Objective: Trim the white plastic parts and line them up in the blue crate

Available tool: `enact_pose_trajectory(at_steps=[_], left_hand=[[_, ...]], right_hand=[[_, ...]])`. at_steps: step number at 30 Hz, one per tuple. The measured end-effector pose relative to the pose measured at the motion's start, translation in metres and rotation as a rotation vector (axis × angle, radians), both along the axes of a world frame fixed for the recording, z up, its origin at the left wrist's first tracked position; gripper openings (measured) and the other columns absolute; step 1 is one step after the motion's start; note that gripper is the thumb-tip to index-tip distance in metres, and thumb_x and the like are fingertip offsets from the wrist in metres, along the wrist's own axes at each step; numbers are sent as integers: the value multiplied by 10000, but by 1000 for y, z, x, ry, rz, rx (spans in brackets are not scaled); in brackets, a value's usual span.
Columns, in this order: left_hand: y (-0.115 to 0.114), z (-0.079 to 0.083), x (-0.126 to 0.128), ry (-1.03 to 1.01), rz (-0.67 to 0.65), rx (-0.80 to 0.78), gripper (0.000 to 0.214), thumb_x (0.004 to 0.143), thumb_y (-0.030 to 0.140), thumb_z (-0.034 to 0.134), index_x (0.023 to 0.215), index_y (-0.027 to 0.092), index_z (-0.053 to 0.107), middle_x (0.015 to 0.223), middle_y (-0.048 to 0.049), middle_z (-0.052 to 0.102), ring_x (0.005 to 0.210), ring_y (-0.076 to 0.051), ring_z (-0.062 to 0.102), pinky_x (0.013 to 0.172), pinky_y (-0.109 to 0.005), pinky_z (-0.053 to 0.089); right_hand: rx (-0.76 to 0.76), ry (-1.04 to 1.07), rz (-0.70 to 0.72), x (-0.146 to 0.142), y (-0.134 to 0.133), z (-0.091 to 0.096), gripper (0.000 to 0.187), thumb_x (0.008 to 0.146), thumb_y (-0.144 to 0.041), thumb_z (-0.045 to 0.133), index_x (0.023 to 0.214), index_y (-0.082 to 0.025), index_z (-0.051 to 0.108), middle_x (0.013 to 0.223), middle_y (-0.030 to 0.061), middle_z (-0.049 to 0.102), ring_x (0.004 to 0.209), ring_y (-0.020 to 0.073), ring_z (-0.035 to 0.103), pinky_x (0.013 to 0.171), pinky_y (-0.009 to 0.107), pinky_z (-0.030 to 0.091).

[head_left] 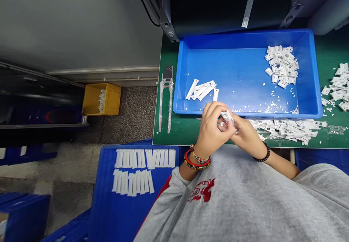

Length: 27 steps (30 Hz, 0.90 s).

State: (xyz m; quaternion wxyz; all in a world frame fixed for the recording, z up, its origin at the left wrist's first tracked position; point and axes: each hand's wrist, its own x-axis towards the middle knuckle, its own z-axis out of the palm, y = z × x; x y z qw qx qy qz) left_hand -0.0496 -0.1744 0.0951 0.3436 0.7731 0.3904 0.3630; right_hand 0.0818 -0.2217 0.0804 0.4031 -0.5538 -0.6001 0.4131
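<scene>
White plastic part (227,117) sits just over the front rim of the blue plastic tray (245,38), pinched between my left hand (214,131) and right hand (247,134), fingers (215,112) clenched on it. Inside the tray, white strips (200,90) lie near the front and small white pieces (281,66) are heaped at the far end. More white pieces (286,131) lie on the green bench mat (327,49) beside my right hand.

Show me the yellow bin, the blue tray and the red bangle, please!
yellow bin (112,100): head view, on its inner wall.
blue tray (237,65): head view, on its bare floor.
red bangle (196,164): head view, on its front band.
</scene>
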Motion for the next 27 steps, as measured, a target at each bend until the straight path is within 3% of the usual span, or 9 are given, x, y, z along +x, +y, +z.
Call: enact_pose_trajectory(at_steps=[4,7,11,14,16,20,27], left_hand=[[-2,-5,3,-13,35,16,227,709,65,516,866,223,477,924,-43,585,895,-206,552,817,-330,462],[-2,-7,3,-45,33,-39,248,696,41,492,861,225,475,935,-38,573,885,-188,563,772,-298,465],[0,-7,3,-93,4,-87,273,672,18,470,860,215,494,946,-39,577,858,-166,569,720,-268,466],[2,-7,1,-82,-28,-127,271,664,17,476,851,209,512,948,-43,602,887,-175,587,772,-287,479],[3,-7,-1,-59,-46,-159,258,672,17,465,833,209,523,926,-36,620,891,-176,597,805,-300,485],[8,-6,-6,-102,-27,-216,275,742,-1,362,759,206,543,858,-24,653,849,-150,628,798,-285,506],[26,-9,-14,-99,-128,-364,237,882,146,513,1030,199,691,1078,-45,744,975,-154,685,921,-296,549]], right_hand=[[29,-27,-3,-2,0,-1,126,877,-250,534,985,-215,590,813,33,694,648,181,605,605,280,444],[-32,-4,-23,-2,2,-3,113,874,-288,559,957,-217,589,771,24,673,643,179,597,586,275,417],[-229,277,0,-1,6,-9,180,856,-323,607,983,-195,603,719,-6,637,570,133,564,547,248,414],[-388,512,77,-1,8,-11,251,838,-362,671,979,-176,579,600,-67,550,410,66,411,421,205,318],[-434,580,134,0,9,-11,278,851,-406,684,933,-177,547,525,-95,505,368,51,358,385,192,282],[-444,612,209,4,9,-10,343,887,-494,658,842,-190,506,516,-79,539,378,59,420,371,183,322],[-527,828,314,10,8,-14,358,936,-502,607,817,-172,536,515,-74,539,356,40,396,335,163,279]])
